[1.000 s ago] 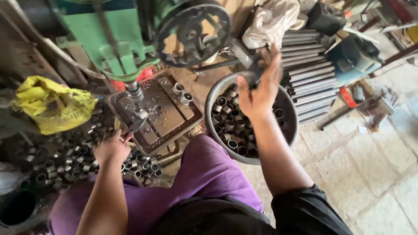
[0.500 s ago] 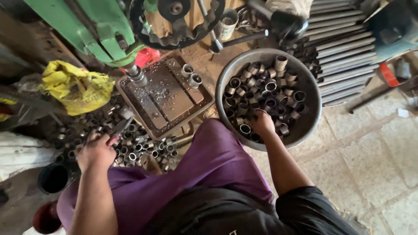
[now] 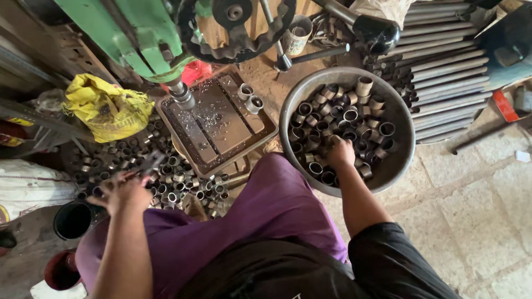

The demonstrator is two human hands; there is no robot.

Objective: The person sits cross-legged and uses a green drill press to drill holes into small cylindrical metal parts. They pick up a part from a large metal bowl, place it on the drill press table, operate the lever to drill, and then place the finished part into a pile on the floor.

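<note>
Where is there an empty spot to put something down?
The stone floor right of the metal basin is bare. The drill plate has flat room between the drill bit and two rings, though shavings lie there. It is crowded inside the basin and in the ring pile by the left hand.

A single head-worn camera looks steeply down, close over the lap, drill table (image 3: 216, 119) and metal basin (image 3: 400, 166).

Drill table (image 3: 221, 124) centre, two rings (image 3: 250, 98) on it; basin (image 3: 400, 160) of rings right; loose rings (image 3: 177, 177) on floor left; pipes (image 3: 449, 72) behind basin.
</note>
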